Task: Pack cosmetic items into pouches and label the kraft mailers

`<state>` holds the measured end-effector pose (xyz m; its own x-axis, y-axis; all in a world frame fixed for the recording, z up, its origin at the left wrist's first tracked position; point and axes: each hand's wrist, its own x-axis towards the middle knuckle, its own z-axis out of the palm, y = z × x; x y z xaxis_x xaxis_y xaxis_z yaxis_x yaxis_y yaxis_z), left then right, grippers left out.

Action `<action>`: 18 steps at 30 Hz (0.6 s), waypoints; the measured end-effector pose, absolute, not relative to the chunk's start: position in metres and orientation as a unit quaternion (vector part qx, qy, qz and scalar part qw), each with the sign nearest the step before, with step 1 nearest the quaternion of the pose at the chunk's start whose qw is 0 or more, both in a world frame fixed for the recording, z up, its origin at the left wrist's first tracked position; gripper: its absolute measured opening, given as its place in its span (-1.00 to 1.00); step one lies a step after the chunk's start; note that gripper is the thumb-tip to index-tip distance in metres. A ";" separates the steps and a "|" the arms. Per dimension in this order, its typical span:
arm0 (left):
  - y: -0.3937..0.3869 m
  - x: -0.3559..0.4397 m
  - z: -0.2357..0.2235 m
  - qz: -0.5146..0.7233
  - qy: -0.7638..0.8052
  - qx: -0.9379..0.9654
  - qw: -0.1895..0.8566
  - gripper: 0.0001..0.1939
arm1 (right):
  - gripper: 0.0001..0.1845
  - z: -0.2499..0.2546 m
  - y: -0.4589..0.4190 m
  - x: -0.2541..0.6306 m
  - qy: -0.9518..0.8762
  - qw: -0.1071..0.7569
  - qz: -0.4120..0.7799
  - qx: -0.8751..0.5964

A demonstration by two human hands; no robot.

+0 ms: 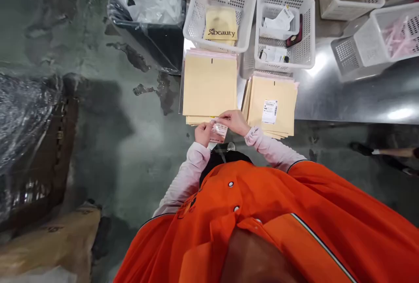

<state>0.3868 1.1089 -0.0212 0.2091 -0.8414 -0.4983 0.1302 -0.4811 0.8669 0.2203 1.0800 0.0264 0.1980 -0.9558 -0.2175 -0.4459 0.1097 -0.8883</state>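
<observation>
A dark bin (153, 45) stands at upper left, filled with crumpled white plastic bags (157, 4); a perforated white basket (310, 52) at upper centre holds a smaller basket (275, 35) and a dark red item (295, 34); pink material (401, 36) lies in a basket at far right; the metal table (327, 102) shows glare; a film-wrapped load (22, 117) occupies the left edge; dark patches mark the greenish-grey floor (147, 143).

And reading loud and clear: "beauty", in dark letters after a curly mark, on the cream packet (221, 20) in the white basket (196, 17)! Down to the pinkish label (218, 134) between left hand (203, 134) and right hand (236, 121): printed with figures, too small to make out. Over to the white label (269, 111) on the envelope (255, 110): barcoded, also unreadable.
</observation>
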 end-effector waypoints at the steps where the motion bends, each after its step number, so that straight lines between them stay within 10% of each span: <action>1: 1.107 0.386 -0.025 -0.549 -0.269 0.661 0.435 -0.56 | -0.86 0.026 1.072 0.223 0.571 0.465 -0.261 -0.625; 9: 1.119 0.413 -0.068 -0.637 -0.202 0.648 0.366 -0.46 | -0.77 -0.002 0.927 0.242 0.637 0.258 -0.219 -0.693; 15: 1.184 0.436 -0.073 -0.639 -0.175 0.664 0.346 -0.45 | 0.26 -0.025 0.895 0.219 0.759 0.157 -0.186 -0.604; 18: 1.195 0.441 -0.070 -0.642 -0.160 0.654 0.366 -0.38 | 0.19 -0.038 0.905 0.208 0.802 0.174 -0.216 -0.528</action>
<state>0.4409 1.1955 -0.0695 0.1241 -0.6795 -0.7231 0.2601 -0.6810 0.6846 0.2082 0.9046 -0.0384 -0.3813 -0.9231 -0.0502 -0.7731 0.3481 -0.5302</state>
